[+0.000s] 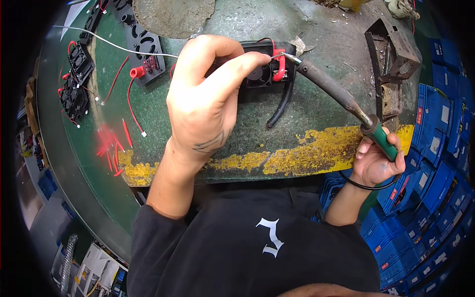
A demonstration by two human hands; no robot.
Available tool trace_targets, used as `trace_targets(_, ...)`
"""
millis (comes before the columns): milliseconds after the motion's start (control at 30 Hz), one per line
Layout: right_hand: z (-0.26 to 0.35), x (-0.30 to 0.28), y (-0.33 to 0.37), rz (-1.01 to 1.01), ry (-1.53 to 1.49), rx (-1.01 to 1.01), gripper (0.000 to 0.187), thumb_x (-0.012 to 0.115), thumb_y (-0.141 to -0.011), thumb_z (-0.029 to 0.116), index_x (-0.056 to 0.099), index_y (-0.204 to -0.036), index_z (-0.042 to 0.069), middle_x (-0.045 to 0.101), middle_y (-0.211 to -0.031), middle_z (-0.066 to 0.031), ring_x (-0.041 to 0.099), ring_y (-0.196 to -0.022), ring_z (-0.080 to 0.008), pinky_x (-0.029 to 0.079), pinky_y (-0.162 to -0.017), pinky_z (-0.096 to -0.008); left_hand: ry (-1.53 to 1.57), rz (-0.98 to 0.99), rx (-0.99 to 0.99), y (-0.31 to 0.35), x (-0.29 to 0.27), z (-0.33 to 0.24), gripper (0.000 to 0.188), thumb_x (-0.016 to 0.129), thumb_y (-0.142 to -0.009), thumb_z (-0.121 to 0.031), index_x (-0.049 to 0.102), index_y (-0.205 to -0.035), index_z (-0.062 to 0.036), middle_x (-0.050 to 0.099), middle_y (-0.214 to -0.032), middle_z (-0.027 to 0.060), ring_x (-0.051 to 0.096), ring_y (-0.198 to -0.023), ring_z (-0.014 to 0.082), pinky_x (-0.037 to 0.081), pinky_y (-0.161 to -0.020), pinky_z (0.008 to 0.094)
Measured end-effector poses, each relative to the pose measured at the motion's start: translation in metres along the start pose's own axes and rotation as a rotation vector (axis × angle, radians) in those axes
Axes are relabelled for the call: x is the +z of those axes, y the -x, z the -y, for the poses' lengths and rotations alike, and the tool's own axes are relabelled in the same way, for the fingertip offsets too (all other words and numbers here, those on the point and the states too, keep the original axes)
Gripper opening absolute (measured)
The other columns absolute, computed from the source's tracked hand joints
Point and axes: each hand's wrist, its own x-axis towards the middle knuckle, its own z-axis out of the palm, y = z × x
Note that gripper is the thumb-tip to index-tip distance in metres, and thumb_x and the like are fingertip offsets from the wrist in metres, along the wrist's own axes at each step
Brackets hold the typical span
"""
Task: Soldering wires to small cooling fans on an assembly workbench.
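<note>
My left hand [203,101] pinches a thin silvery solder wire [114,45] between thumb and forefinger. The wire trails away to the upper left, and its short end sits by the iron's tip. In my right hand [373,168] is a soldering iron [330,90], gripped by its green handle. Its tip meets a red part on a black panel with a small fan [256,74]. A thick red wire [280,69] loops there, and a black cable [282,105] hangs off the panel. My left hand hides the panel's left part.
A metal iron stand [403,64] is at the right. Black fan units [79,64] and another black panel [143,44] lie left, among red wires [129,106] and tubing pieces [126,133]. Blue bins [430,109] are stacked beyond the right edge. A rough grey slab [173,17] lies at the back.
</note>
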Motion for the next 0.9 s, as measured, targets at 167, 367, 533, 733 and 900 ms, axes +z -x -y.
trace_targets(167,0.0009,0.0008,-0.0004,-0.002,-0.003,0.003,0.05,0.048,-0.092,0.049,0.067,-0.109,0.006,0.064,-0.111,-0.0245,0.065,-0.065,-0.0286,0.046,-0.041,-0.0282,0.008,-0.003,-0.01,-0.0005,0.0007,-0.0002,0.022,0.07,-0.078,0.006,0.074,-0.097,-0.0037,0.056,-0.085,0.0057,0.057,-0.075,0.0175,0.047,-0.065,0.027)
trace_targets(367,0.0014,0.0015,-0.0002,-0.009,0.001,0.0,0.05,0.049,-0.091,0.049,0.067,-0.108,0.006,0.064,-0.112,-0.0241,0.065,-0.065,-0.0288,0.046,-0.041,-0.0283,0.004,0.003,-0.013,-0.0013,0.0002,-0.0014,0.022,0.07,-0.078,0.007,0.075,-0.097,-0.0038,0.056,-0.085,0.0056,0.057,-0.075,0.0178,0.047,-0.065,0.0271)
trace_targets(533,0.0011,-0.0002,0.0005,-0.008,-0.017,0.001,0.05,0.048,-0.092,0.049,0.067,-0.108,0.006,0.064,-0.112,-0.0244,0.065,-0.066,-0.0291,0.046,-0.041,-0.0285,0.017,-0.04,0.012,-0.0012,0.0019,0.0012,0.034,0.064,-0.061,0.01,0.072,-0.093,0.0001,0.057,-0.081,0.0086,0.057,-0.072,0.0226,0.045,-0.063,0.0321)
trace_targets(733,0.0011,-0.0006,0.0002,0.0,-0.013,-0.003,0.05,0.048,-0.092,0.049,0.067,-0.108,0.005,0.064,-0.112,-0.025,0.065,-0.065,-0.0295,0.046,-0.041,-0.0289,0.002,-0.04,0.027,-0.0019,0.0012,0.0,0.035,0.065,-0.061,0.01,0.073,-0.094,0.0003,0.057,-0.081,0.0088,0.057,-0.073,0.0227,0.045,-0.063,0.0316)
trace_targets(900,0.0001,-0.0002,-0.0005,0.026,-0.01,-0.002,0.05,0.047,-0.092,0.048,0.067,-0.108,0.005,0.063,-0.113,-0.0257,0.065,-0.065,-0.0302,0.046,-0.04,-0.0288,0.013,-0.044,0.006,-0.0009,0.0014,-0.0009,0.035,0.065,-0.061,0.01,0.073,-0.094,0.0005,0.057,-0.081,0.0091,0.056,-0.073,0.0229,0.045,-0.063,0.0316)
